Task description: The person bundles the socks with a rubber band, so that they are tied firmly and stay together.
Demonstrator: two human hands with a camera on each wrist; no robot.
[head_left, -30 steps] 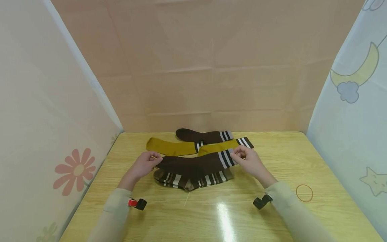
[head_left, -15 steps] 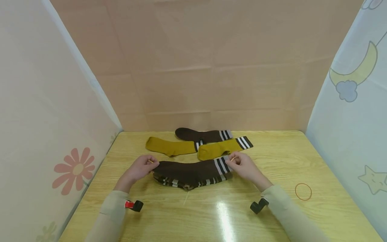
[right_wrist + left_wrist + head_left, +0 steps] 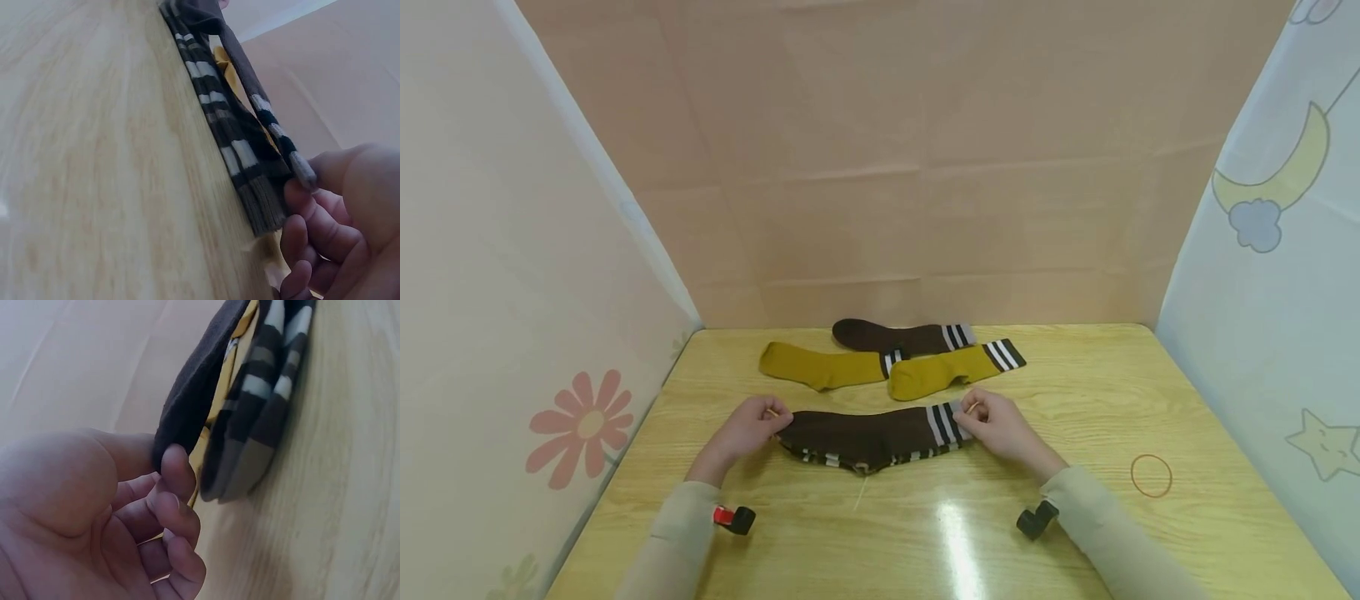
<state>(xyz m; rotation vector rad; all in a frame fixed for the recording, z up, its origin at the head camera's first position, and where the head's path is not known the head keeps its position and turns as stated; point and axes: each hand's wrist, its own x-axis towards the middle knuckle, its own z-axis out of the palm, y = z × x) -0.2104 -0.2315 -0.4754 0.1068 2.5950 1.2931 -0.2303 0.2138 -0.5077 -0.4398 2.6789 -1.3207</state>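
Note:
A dark brown sock (image 3: 857, 429) with a grey and black striped cuff is stretched between my two hands. My left hand (image 3: 751, 429) pinches its toe end between thumb and index finger. At the cuff, my right hand (image 3: 998, 423) pinches the grey edge the same way. Beneath it lies a stacked pair of patterned socks (image 3: 256, 406) in brown, black and white, mostly covered by the brown sock in the head view. Both wrist views show a gap between the held sock and the patterned socks (image 3: 215, 112) on the table.
Behind the hands lie two mustard socks (image 3: 820, 367) with striped cuffs, and another dark brown sock (image 3: 891, 337) near the table's back edge. An orange rubber band (image 3: 1152, 476) rests at the right. Patterned cloth walls (image 3: 1262, 333) border the table (image 3: 820, 542).
Both hands have lowered the brown sock toward me, so that it covers more of the patterned pair. More of the right mustard sock now shows behind it.

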